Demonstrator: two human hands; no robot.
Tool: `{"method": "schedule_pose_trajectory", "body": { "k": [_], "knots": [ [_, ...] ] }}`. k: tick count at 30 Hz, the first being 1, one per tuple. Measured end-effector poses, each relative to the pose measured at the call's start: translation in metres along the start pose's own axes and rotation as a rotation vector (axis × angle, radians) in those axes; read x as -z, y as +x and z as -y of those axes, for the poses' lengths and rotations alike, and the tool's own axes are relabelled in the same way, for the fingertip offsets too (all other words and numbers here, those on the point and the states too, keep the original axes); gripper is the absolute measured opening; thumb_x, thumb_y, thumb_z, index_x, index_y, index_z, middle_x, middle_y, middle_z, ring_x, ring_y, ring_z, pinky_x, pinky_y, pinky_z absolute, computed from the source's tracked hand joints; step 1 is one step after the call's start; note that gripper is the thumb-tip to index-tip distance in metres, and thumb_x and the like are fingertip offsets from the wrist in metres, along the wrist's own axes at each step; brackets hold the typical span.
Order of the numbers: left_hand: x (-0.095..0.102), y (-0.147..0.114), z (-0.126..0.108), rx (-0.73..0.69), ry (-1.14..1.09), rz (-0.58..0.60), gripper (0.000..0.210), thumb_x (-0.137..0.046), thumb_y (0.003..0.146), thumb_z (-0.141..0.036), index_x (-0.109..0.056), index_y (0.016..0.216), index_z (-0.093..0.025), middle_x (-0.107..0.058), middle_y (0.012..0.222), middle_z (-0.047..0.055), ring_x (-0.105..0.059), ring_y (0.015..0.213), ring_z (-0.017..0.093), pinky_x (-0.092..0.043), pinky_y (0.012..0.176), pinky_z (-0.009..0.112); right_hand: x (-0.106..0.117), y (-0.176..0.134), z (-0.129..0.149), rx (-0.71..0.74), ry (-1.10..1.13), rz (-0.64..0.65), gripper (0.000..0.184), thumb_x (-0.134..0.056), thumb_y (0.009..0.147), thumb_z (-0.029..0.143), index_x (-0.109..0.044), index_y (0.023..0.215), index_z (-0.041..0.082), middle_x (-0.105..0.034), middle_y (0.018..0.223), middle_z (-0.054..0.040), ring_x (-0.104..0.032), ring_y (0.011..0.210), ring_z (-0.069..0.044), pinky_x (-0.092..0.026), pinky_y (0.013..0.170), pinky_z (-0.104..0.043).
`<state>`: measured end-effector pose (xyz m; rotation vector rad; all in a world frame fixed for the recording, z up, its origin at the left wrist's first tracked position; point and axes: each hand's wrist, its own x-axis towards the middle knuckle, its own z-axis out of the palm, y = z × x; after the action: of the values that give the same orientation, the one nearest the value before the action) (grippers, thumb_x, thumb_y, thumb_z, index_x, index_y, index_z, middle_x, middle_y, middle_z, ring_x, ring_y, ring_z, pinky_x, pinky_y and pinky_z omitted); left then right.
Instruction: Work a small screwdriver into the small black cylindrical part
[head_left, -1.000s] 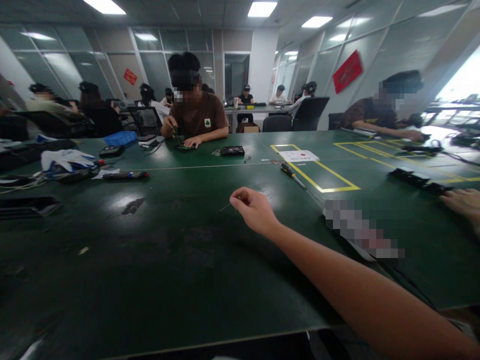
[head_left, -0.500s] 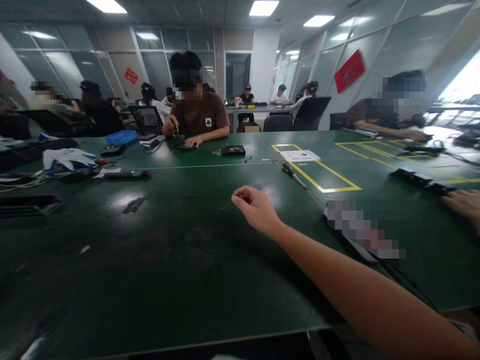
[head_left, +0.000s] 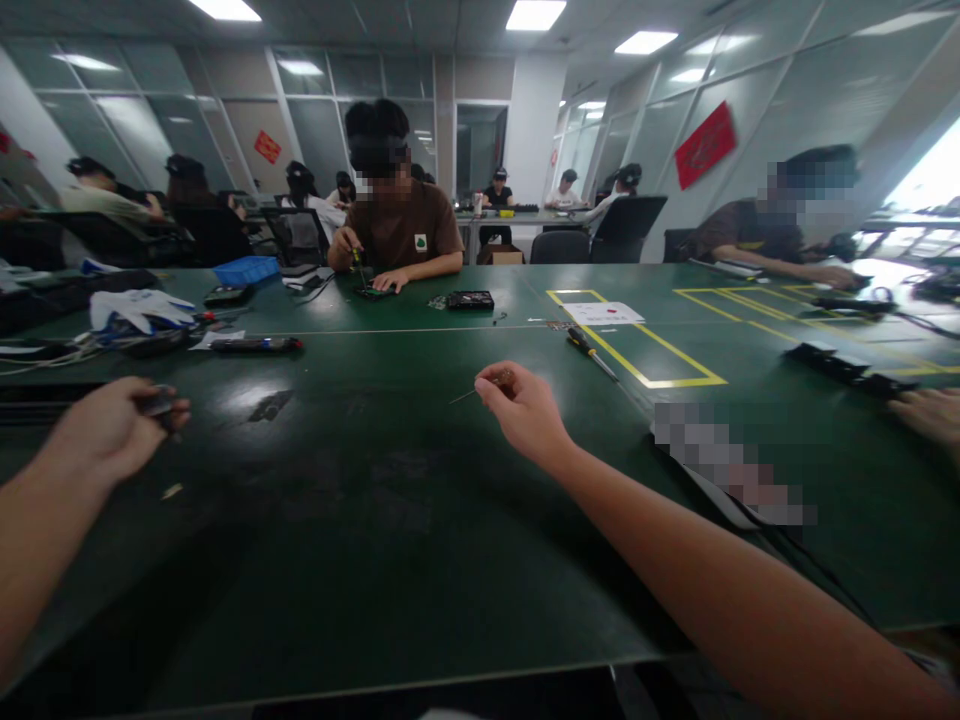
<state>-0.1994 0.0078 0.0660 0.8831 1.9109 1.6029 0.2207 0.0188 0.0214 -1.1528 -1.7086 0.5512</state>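
My right hand point(head_left: 525, 408) is over the middle of the green table point(head_left: 360, 590), its fingers pinched round a tool with a thin metal shaft point(head_left: 462, 397). The shaft points left; the rest of the tool is mostly hidden by the fingers, so its kind cannot be made out. On the left side, my left hand point(head_left: 112, 425) is closed on a small shiny greyish piece point(head_left: 159, 403), too blurred to name. A dark tray-like part point(head_left: 45, 400) lies partly behind this hand. A yellow-black screwdriver point(head_left: 592, 353) rests beyond my right hand, apart from it.
At the back left are white gloves point(head_left: 139, 310), a blue basket point(head_left: 246, 270) and a dark pen-like tool point(head_left: 256, 345). Across the table a co-worker point(head_left: 405, 220) handles a small device. Yellow tape point(head_left: 686, 383) marks the right side. Another person's hand point(head_left: 930, 412) shows at the right edge.
My left hand has come into view at the left, holding the small shiny piece. My right hand stays nearly in place with its thin tool; the view has shifted slightly.
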Motion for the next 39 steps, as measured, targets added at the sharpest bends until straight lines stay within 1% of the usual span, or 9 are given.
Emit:
{"method": "schedule_pose_trajectory", "body": {
  "k": [4,7,10,12,15,21,26,32,39],
  "knots": [
    [-0.074,-0.026,0.015,0.083,-0.058,0.342,0.013,-0.046,0.086,-0.002,-0.050,0.086,-0.014,-0.055,0.066,-0.005,-0.055,0.063,0.007,-0.046,0.068,0.021,0.000,0.001,0.001,-0.017,-0.005,-0.045,0.020,-0.061,0.092,0.038,-0.067,0.093,0.019,-0.064,0.071,-0.0007,-0.061,0.065,-0.016,-0.047,0.065,-0.030],
    [-0.128,-0.061,0.023,0.025,-0.047,0.501,0.045,-0.068,0.073,-0.004,-0.055,0.113,-0.018,-0.066,0.087,-0.002,-0.062,0.072,0.012,-0.048,0.070,0.025,0.003,0.003,0.003,-0.022,0.020,-0.086,0.024,-0.060,0.094,0.043,-0.066,0.092,0.020,-0.061,0.067,0.0008,-0.058,0.063,-0.015,-0.045,0.061,-0.029],
    [-0.167,-0.098,0.024,-0.265,0.046,0.628,0.048,-0.078,0.071,-0.013,-0.060,0.116,-0.017,-0.070,0.109,0.007,-0.068,0.097,0.020,-0.051,0.090,0.035,0.010,0.004,0.015,-0.001,0.065,-0.131,0.025,-0.060,0.094,0.044,-0.064,0.090,0.020,-0.058,0.065,0.0017,-0.055,0.060,-0.014,-0.044,0.058,-0.027],
    [-0.181,-0.119,0.021,-0.371,-0.014,0.730,0.042,-0.076,0.074,-0.012,-0.060,0.113,-0.017,-0.072,0.107,0.008,-0.070,0.099,0.021,-0.052,0.095,0.038,0.017,0.002,0.027,0.038,0.121,-0.161,0.024,-0.060,0.095,0.043,-0.063,0.089,0.020,-0.059,0.067,0.0011,-0.055,0.060,-0.014,-0.045,0.057,-0.027],
    [-0.187,-0.141,0.016,-0.442,-0.063,0.796,0.040,-0.076,0.072,-0.007,-0.064,0.109,-0.018,-0.074,0.105,0.006,-0.072,0.099,0.022,-0.054,0.095,0.039,0.026,-0.009,0.042,0.096,0.134,-0.175,0.022,-0.061,0.095,0.041,-0.062,0.089,0.021,-0.062,0.071,0.0001,-0.057,0.061,-0.014,-0.046,0.057,-0.027],
    [-0.173,-0.154,0.025,-0.702,0.088,0.697,0.038,-0.074,0.081,-0.012,-0.072,0.116,-0.025,-0.074,0.118,0.003,-0.068,0.113,0.025,-0.049,0.107,0.044,0.026,-0.035,0.034,0.138,0.116,-0.208,0.018,-0.060,0.096,0.039,-0.066,0.096,0.022,-0.068,0.077,-0.0018,-0.064,0.065,-0.017,-0.051,0.062,-0.031],
    [-0.169,-0.151,0.032,-0.740,0.110,0.644,0.043,-0.076,0.080,-0.014,-0.070,0.121,-0.025,-0.074,0.121,0.004,-0.067,0.116,0.026,-0.046,0.111,0.047,0.025,-0.040,0.030,0.184,-0.023,-0.140,0.015,-0.060,0.096,0.035,-0.067,0.099,0.022,-0.071,0.077,-0.0024,-0.068,0.068,-0.019,-0.054,0.067,-0.033],
    [-0.167,-0.151,0.029,-0.795,0.191,0.617,0.035,-0.078,0.080,-0.015,-0.073,0.113,-0.024,-0.076,0.115,0.004,-0.069,0.111,0.026,-0.029,0.122,0.056,0.027,-0.044,0.033,0.264,-0.134,-0.061,0.011,-0.060,0.095,0.029,-0.067,0.100,0.023,-0.074,0.081,-0.0023,-0.070,0.069,-0.018,-0.053,0.068,-0.031],
    [-0.168,-0.150,0.035,-0.813,0.164,0.622,0.035,-0.078,0.080,-0.018,-0.072,0.114,-0.024,-0.075,0.115,0.004,-0.069,0.109,0.025,-0.051,0.102,0.043,0.023,-0.042,0.029,0.291,-0.192,-0.012,0.010,-0.059,0.095,0.028,-0.066,0.099,0.023,-0.074,0.085,-0.0033,-0.071,0.075,-0.019,-0.054,0.074,-0.032]
  ]
}}
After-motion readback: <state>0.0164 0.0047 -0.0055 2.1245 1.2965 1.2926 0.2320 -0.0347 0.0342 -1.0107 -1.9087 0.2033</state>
